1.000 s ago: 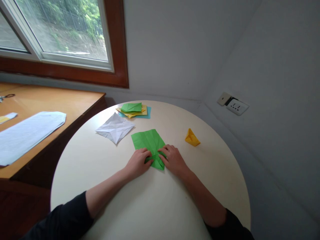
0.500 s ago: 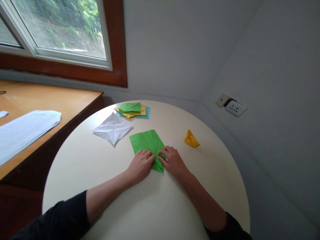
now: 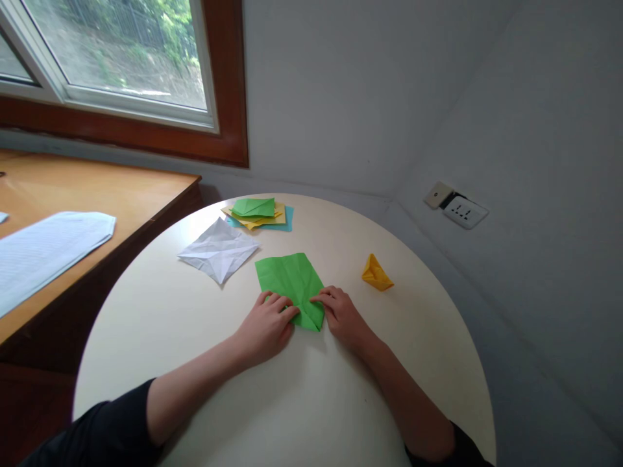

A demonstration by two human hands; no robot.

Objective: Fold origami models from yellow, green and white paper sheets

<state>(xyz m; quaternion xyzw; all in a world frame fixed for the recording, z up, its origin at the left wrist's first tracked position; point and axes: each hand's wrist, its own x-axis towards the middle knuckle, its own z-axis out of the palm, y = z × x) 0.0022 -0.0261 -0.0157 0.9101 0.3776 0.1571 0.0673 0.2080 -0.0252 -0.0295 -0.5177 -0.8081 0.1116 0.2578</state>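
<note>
A green paper sheet (image 3: 290,279) lies on the round cream table (image 3: 292,402), partly folded at its near corner. My left hand (image 3: 267,321) presses fingers flat on the near left edge of the green sheet. My right hand (image 3: 344,316) rests at the near right corner, fingertips on the fold. Both hands touch the paper and neither lifts it.
A creased white sheet (image 3: 219,250) lies left of the green one. A stack of coloured papers (image 3: 257,213) sits at the far side. A small yellow folded boat (image 3: 376,273) stands to the right. A wooden desk (image 3: 87,194) with a printed paper (image 3: 43,250) adjoins on the left. A wall socket (image 3: 462,211) is at the right.
Both hands slid slightly back toward me along the green sheet's near corner, flattening the fold. The view shifted a little.
</note>
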